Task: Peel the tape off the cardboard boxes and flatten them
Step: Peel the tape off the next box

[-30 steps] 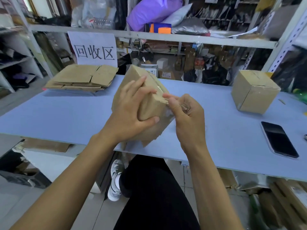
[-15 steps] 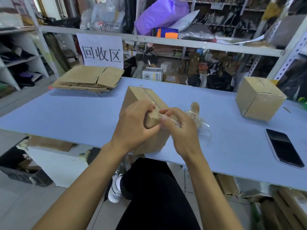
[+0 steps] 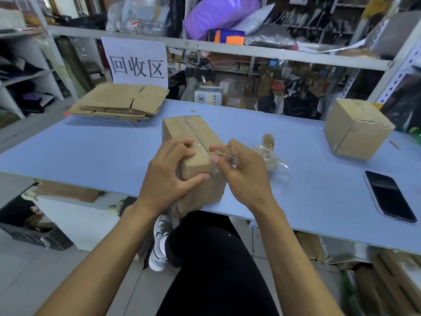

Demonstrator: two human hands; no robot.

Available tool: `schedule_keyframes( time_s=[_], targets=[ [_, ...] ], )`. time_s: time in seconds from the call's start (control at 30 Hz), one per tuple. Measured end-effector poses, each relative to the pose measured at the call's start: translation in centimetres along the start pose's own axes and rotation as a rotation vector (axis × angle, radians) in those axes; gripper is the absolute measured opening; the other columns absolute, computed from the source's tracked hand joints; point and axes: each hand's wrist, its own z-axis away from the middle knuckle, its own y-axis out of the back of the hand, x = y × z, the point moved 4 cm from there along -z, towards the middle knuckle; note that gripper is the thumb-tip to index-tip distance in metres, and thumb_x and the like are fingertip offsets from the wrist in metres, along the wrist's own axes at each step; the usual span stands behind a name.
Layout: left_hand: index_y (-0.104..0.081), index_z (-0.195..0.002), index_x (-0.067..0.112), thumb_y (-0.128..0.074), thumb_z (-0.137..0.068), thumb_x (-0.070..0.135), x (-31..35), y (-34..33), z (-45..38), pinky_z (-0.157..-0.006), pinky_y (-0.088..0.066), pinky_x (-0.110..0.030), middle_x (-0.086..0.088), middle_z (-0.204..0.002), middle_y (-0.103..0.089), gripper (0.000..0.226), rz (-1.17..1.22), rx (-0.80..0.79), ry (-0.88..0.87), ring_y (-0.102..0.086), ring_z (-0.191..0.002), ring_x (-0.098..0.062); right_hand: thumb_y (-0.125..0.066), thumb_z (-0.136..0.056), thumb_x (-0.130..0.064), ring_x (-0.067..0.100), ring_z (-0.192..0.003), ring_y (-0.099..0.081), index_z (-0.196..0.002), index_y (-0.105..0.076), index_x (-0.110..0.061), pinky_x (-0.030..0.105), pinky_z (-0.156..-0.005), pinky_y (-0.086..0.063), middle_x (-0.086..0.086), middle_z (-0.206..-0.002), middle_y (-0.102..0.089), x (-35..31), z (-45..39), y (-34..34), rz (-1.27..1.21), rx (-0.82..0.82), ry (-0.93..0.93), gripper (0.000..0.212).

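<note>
box (image 3: 193,142) lowered onto table edge, tape (image 3: 224,161) seemingly lifted by right hand (image 3: 241,174)

Left hand (image 3: 168,176) curled in a grip; right hand (image 3: 241,174) pinching.

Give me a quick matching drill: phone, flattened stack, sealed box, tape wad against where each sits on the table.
Things:
1. phone
2. flattened stack
3. sealed box
4. tape wad

Places:
A. far left, under the sign
B. near right edge
C. far right
D. just right of the hands

Pairs: 1-B, 2-A, 3-C, 4-D
</note>
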Motion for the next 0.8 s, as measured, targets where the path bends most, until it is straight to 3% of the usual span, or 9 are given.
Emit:
schedule_keyframes(
  time_s=[0.1, 0.2, 0.37, 0.47, 0.53, 0.6, 0.7, 0.8],
  targets=[
    [-0.063, -0.094, 0.005, -0.080, -0.072, 0.047, -0.8, 0.7, 0.9, -0.096, -0.040, -0.018, -0.003, -0.119, -0.057, 0.051, -0.039, 0.000, 0.022, -0.057, -0.110, -0.024, -0.067, -0.089, -0.014, 0.004, -0.101, -0.070, -0.065, -0.044, -0.032, 0.039, -0.081, -0.055, -0.010, -0.101, -0.077, -0.3, -0.3, -0.5, -0.039, -0.040, 0.013, 0.038],
    [-0.063, -0.092, 0.003, -0.079, -0.074, 0.047, -1.0, 1.1, 1.1, -0.094, -0.042, -0.020, -0.005, -0.113, -0.056, 0.050, -0.062, -0.015, 0.000, -0.057, -0.106, -0.025, -0.064, -0.093, 0.000, 0.012, -0.098, -0.072, -0.066, -0.034, -0.016, 0.034, -0.078, -0.051, 0.002, -0.096, -0.078, -0.2, -0.6, -0.4, -0.202, -0.058, -0.051, 0.043],
    [-0.060, -0.089, 0.005, -0.076, -0.072, 0.046, -0.9, 1.4, 0.1, -0.084, -0.048, -0.033, -0.004, -0.106, -0.056, 0.047, -0.070, -0.092, -0.018, -0.055, -0.098, -0.025, -0.059, -0.099, -0.005, 0.011, -0.087, -0.067, -0.081, -0.045, 0.011, 0.033, -0.080, -0.045, 0.008, -0.099, -0.078, 0.0, -0.9, 0.0, -0.401, -0.059, -0.163, 0.028],
    [-0.055, -0.087, 0.012, -0.073, -0.072, 0.049, -0.4, 1.7, -0.6, -0.075, -0.050, -0.042, 0.001, -0.102, -0.056, 0.044, -0.082, -0.133, 0.015, -0.056, -0.090, -0.023, -0.064, -0.097, -0.012, 0.011, -0.101, -0.068, -0.081, -0.054, 0.005, 0.030, -0.086, -0.050, 0.005, -0.111, -0.076, 0.3, -0.3, -0.1, -0.425, -0.047, -0.163, 0.025],
    [-0.054, -0.085, 0.017, -0.070, -0.074, 0.054, -0.1, 2.2, -0.9, -0.069, -0.050, -0.043, 0.007, -0.097, -0.057, 0.041, -0.120, -0.129, 0.035, -0.057, -0.084, -0.021, -0.067, -0.092, -0.012, 0.012, -0.118, -0.065, -0.087, -0.066, 0.003, 0.028, -0.097, -0.051, 0.003, -0.118, -0.074, 1.2, 0.4, -0.2, -0.585, -0.022, -0.166, 0.016],
    [-0.056, -0.085, 0.021, -0.066, -0.075, 0.059, 0.2, 2.6, -1.0, -0.067, -0.050, -0.041, 0.010, -0.093, -0.056, 0.040, -0.160, -0.115, 0.058, -0.057, -0.079, -0.019, -0.071, -0.086, -0.014, 0.013, -0.125, -0.061, -0.093, -0.076, -0.010, 0.029, -0.100, -0.048, 0.002, -0.123, -0.071, 2.1, 1.1, -0.2, -0.723, 0.012, -0.182, 0.009],
    [-0.063, -0.090, 0.027, -0.062, -0.079, 0.060, 0.3, 2.4, -0.8, -0.070, -0.049, -0.037, 0.013, -0.096, -0.054, 0.034, -0.161, -0.109, 0.109, -0.056, -0.083, -0.012, -0.075, -0.083, 0.002, 0.008, -0.124, -0.061, -0.097, -0.074, -0.016, 0.023, -0.098, -0.050, -0.002, -0.130, -0.067, 2.5, 2.1, -0.5, -0.597, 0.045, -0.169, 0.023],
    [-0.069, -0.095, 0.031, -0.062, -0.080, 0.057, 0.6, 1.9, -0.1, -0.071, -0.050, -0.035, 0.014, -0.100, -0.056, 0.031, -0.167, -0.047, 0.147, -0.060, -0.097, -0.007, -0.081, -0.077, 0.004, 0.004, -0.120, -0.060, -0.094, -0.070, -0.021, 0.019, -0.096, -0.049, -0.008, -0.127, -0.065, 2.0, 2.5, -1.3, -0.383, 0.112, -0.108, 0.032]
  ],
)
